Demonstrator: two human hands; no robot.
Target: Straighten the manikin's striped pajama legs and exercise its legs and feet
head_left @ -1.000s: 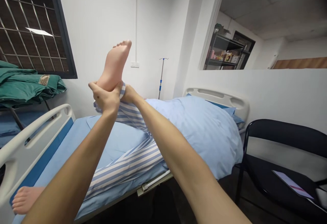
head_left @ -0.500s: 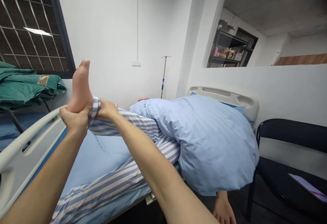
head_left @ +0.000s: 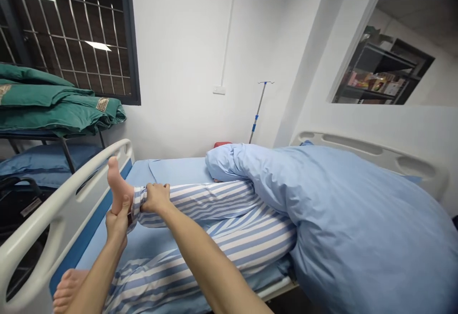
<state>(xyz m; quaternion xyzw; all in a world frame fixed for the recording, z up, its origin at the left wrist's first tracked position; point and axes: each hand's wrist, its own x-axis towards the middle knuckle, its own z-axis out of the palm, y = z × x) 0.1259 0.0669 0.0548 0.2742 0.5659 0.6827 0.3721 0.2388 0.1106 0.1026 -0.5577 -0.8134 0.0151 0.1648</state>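
On the bed lies a figure in blue-and-white striped trousers, its upper part hidden under a light blue duvet point(head_left: 343, 218). My left hand point(head_left: 117, 223) is wrapped round the heel and ankle of a bare foot point(head_left: 117, 185), whose toes point up. Just above the ankle, my right hand point(head_left: 156, 198) grips the striped trouser leg point(head_left: 211, 202) from on top. This leg is held over the mattress, close to level. The other leg point(head_left: 161, 276) rests on the bed, with its bare foot point(head_left: 66, 287) partly behind my left forearm.
A pale footboard point(head_left: 82, 173) rises at the left, and the headboard point(head_left: 358, 144) stands behind the duvet. Folded green bedding point(head_left: 60, 109) lies on a rack below the barred window. An IV pole point(head_left: 258, 111) stands beyond the bed, near a red object point(head_left: 222, 144).
Both hands have lowered the held leg toward the mattress, keeping their grip. My view has swung left, bringing the other foot in and taking the chair and the figure's hand out.
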